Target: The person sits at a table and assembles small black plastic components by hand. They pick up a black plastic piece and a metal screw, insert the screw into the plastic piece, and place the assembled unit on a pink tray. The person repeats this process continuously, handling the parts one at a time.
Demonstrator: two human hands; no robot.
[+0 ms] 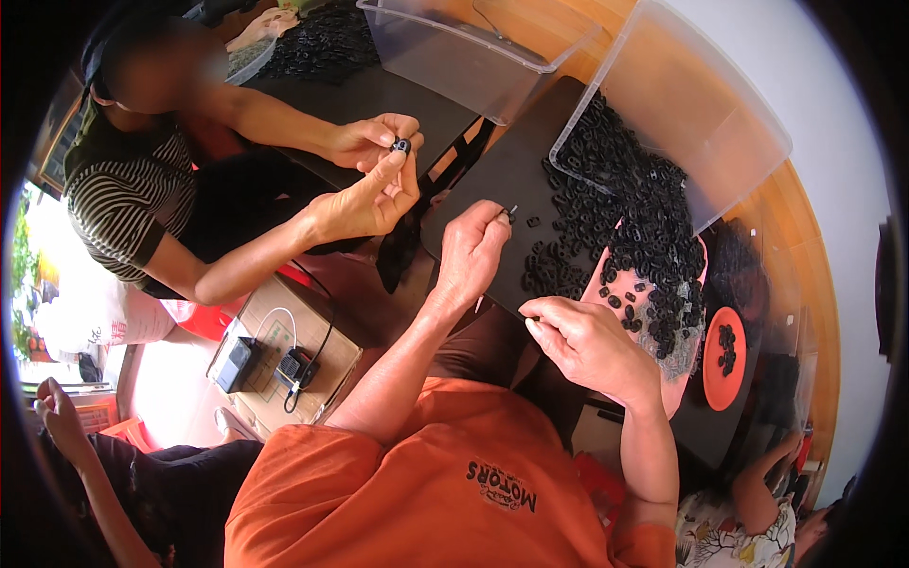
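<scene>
My left hand is closed in a pinch above the near edge of the dark table, gripping a small black part with a thin light tip sticking out. Lower and to the right, my right hand has thumb and index finger pressed together; whatever is between them is too small to make out. A large pile of small black oval parts lies beyond my hands. Some of these parts spread over a pink tray, which also bears small clear or silvery pieces. One black piece sits apart from the pile.
A clear plastic bin lies tipped over the pile; another bin stands at the back. An orange plate at right holds several black parts. A co-worker's hands hold a black part at left. Chargers sit on a cardboard box.
</scene>
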